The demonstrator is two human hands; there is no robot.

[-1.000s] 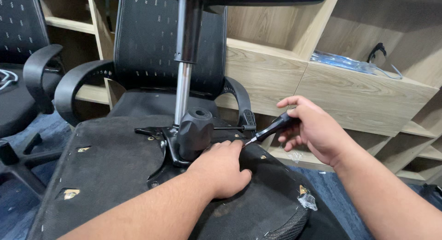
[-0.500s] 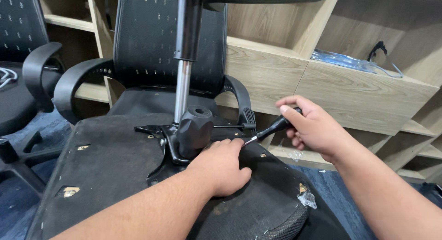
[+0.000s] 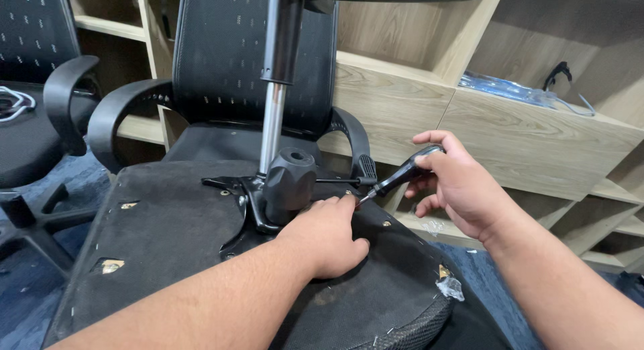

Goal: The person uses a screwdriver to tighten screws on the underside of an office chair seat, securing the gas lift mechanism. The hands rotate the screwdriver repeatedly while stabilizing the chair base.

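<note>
Right hand (image 3: 459, 189) is closed around the black handle of a screwdriver (image 3: 401, 177), thumb and forefinger on top, remaining fingers curled beneath. The tool slants down and away to this hand's left; its metal tip sits at the fingertips of the left hand (image 3: 327, 234). Left hand lies palm down, fingers together and slightly bent, pressing on the black fabric underside of an upturned chair seat (image 3: 168, 236); it holds nothing. Whether the tip is seated in a fastener cannot be told. Just beyond the left hand's fingers stands the black tilt mechanism (image 3: 285, 182), with the chrome gas cylinder (image 3: 272, 118) rising from it. Behind it stands a black mesh chair (image 3: 235, 61). Beyond the right hand are wooden shelves (image 3: 510, 135)
</note>
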